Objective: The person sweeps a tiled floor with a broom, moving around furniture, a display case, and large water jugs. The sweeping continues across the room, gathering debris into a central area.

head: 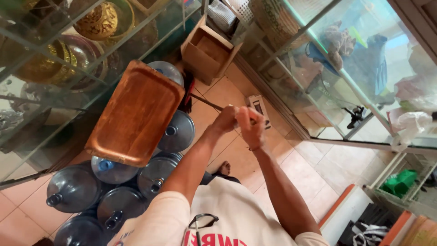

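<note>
My left hand point(225, 120) and my right hand point(251, 128) are held together out in front of me, above the tiled floor. Both close around a small pale thing point(237, 119) between them; I cannot tell what it is. A thin dark stick point(207, 102) reaches from the left hand back toward the water jugs. To the left, a brown wooden tray point(135, 114) lies flat on top of several large blue water jugs point(177, 132).
Glass display cabinets with brass bowls point(98, 20) stand at left. An open cardboard box point(207, 52) sits on the floor ahead, a small box point(257, 107) beside it. A glass shelf unit point(346, 68) with clutter lines the right side. My bare foot point(223, 168) shows below.
</note>
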